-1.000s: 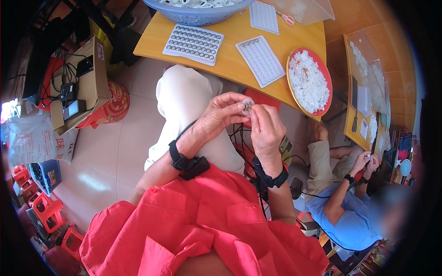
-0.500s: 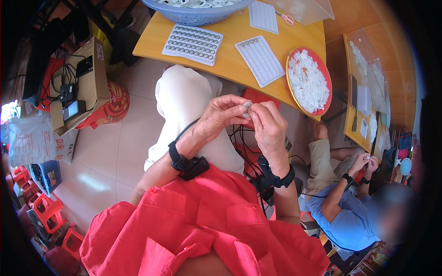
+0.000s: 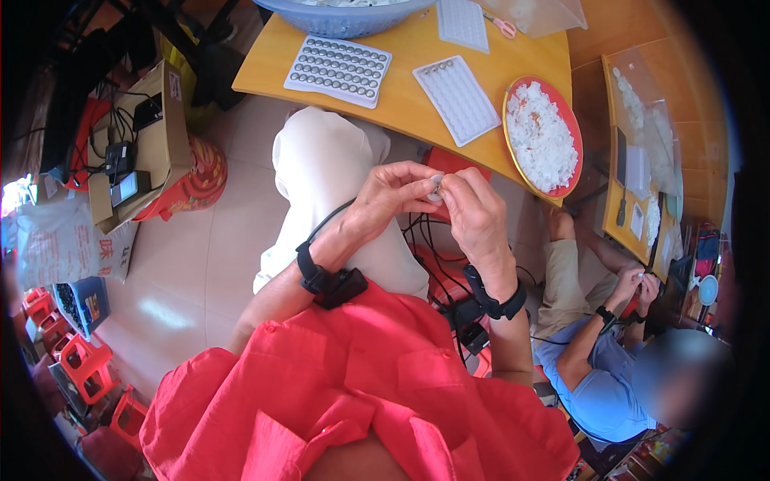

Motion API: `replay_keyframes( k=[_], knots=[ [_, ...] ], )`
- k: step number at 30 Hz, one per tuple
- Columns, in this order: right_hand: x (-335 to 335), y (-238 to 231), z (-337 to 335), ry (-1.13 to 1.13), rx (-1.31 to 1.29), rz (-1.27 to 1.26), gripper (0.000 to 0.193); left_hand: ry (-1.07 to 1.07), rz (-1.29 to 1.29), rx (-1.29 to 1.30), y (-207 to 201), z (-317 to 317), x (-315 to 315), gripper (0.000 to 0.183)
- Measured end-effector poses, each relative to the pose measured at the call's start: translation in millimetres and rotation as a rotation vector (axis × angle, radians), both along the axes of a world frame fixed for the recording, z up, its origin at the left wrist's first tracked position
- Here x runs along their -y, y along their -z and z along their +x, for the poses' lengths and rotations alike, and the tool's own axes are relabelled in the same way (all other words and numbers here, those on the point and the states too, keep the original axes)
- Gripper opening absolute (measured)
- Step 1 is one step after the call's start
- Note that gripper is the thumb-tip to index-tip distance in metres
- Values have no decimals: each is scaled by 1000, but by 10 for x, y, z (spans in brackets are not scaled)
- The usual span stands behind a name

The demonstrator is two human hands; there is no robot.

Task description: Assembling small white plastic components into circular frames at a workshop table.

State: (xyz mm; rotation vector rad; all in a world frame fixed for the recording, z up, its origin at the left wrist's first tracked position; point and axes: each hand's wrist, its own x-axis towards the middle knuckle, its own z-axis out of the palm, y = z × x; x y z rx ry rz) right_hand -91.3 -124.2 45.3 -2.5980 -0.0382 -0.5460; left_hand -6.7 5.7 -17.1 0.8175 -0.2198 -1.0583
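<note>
In front of my lap, both hands meet at a small round white piece (image 3: 435, 190) with a bit of metal on its face. My left hand (image 3: 391, 196) pinches it from one side between thumb and fingers. From the other side the fingertips of my right hand (image 3: 476, 212) press together at its face, hiding part of it. On the table beyond lies a white tray (image 3: 346, 100) with rows of round silver button cells. To its right, a second white tray (image 3: 461, 108) has only a few round metal pieces at its far end.
The yellow table (image 3: 265, 64) also carries a blue basin (image 3: 345, 22) of white parts, a third white tray (image 3: 464, 28), pink scissors (image 3: 504, 29) and a red plate (image 3: 573, 120) heaped with white pieces. A co-worker (image 3: 597, 365) sits at right; a cardboard box (image 3: 170, 148) stands left.
Both hands have shifted slightly right, still on the white piece. My right wrist has moved a little right and its fingers now sit closer over the piece.
</note>
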Motion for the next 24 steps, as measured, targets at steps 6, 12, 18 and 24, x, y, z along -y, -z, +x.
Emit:
replay_keyframes(
  k=[6,12,18,24],
  knots=[
    [18,47,-33,-19,-38,-41,20,-2,22,-5,-11,-23,-3,24],
    [29,77,-49,-53,-64,-11,17,17,57,15,24,-49,-17,25],
    [75,99,-36,-32,-129,204,12,27,55,30,-2,-38,-20,24],
    [103,72,-7,23,-189,310,13,21,70,16,-7,-46,-18,25]
  ],
)
